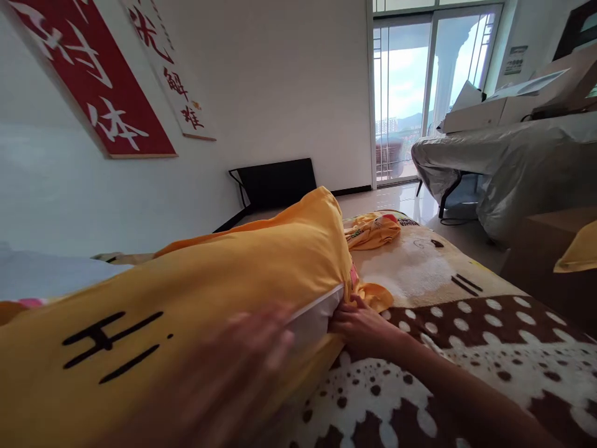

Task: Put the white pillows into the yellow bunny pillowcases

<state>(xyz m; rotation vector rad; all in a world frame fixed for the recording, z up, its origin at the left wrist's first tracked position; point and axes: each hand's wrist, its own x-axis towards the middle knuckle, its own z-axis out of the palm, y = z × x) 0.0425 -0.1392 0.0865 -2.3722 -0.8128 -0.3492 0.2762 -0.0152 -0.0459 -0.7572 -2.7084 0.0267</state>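
Observation:
A large yellow pillowcase (200,267) with black printed strokes lies across the bed, bulging around a white pillow (314,317) that shows through the opening along its side. My right hand (361,326) grips the edge of the pillowcase at the right end of that opening, fingers curled into the cloth. Blurred by motion, my left hand (233,354) is over the pillowcase's near side, just left of the opening; its fingers are too smeared to read. Crumpled orange cloth (375,231) rests on the bed just beyond the pillow's far corner.
A brown and cream patterned blanket (461,336) covers the bed. To the right stand a cardboard box (550,249) and a plastic-covered table (489,149) bearing boxes. A black panel (280,182) leans by the wall. Sliding glass doors (405,93) are at the back.

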